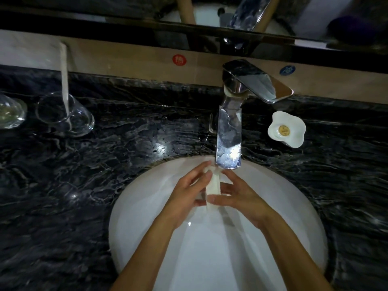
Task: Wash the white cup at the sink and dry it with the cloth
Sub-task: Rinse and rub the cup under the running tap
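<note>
Dark veined stone counter is surrounding a white round sink, dim light, glare spots showing on the wet stone. Chrome faucet is standing at the back of the basin, its spout reaching out over the rim, its flat lever handle pointing right. Both hands are meeting over the basin just under the spout tip. Left hand is coming in from lower left, fingers curled and gripping a white object between thumb and fingertips. Right hand is coming in from lower right, fingers closed on the same object from the other side, thumb lying across its lower part. That white piece is looking narrow and upright, mostly hidden by the fingers; whether it is the cup or a cloth is not clear. Running water is not clearly showing. Right of the faucet a white flower-shaped dish is sitting on the counter, holding a small round gold item. On the far left a clear glass is holding a white stick-like thing that is leaning against the wall; a second glass is sitting beside it at the frame edge. Red sticker and blue sticker are showing on the tan backsplash.
</note>
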The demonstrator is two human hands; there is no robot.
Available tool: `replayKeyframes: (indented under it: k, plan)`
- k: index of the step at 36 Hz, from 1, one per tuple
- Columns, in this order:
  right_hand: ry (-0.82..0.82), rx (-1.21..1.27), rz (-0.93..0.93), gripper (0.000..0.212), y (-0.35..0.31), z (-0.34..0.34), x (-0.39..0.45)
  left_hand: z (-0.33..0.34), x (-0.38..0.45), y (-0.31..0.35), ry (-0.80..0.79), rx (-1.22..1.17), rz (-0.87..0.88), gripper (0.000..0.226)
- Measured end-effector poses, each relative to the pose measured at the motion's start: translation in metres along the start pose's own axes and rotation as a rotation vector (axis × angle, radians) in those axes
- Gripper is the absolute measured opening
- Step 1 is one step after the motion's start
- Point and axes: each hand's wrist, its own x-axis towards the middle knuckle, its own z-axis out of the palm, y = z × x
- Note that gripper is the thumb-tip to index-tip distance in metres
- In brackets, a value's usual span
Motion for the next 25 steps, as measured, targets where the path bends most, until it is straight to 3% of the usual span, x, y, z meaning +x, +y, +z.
replayKeyframes:
  k: [7, 17, 20, 25]
  plan:
    - [0.099, -0.046, -0.044, 0.097, 0.011, 0.001, -0.005, 0.007, 0.004, 0.003, -0.001, -0.007, -0.125, 0.019]
    - [0.145, -0.194, -0.183, 0.103, 0.022, -0.001, -0.004, 0.008, 0.006, 0.008, -0.1, -0.121, -0.184, 0.027]
    - [0.11, -0.161, -0.17, 0.097, 0.023, -0.003, -0.004, 0.007, 0.008, 0.006, -0.073, -0.126, -0.177, 0.033]
    - [0.039, 0.075, -0.093, 0.068, 0.012, -0.008, -0.002, 0.004, 0.005, -0.006, -0.042, -0.123, -0.125, 0.036]
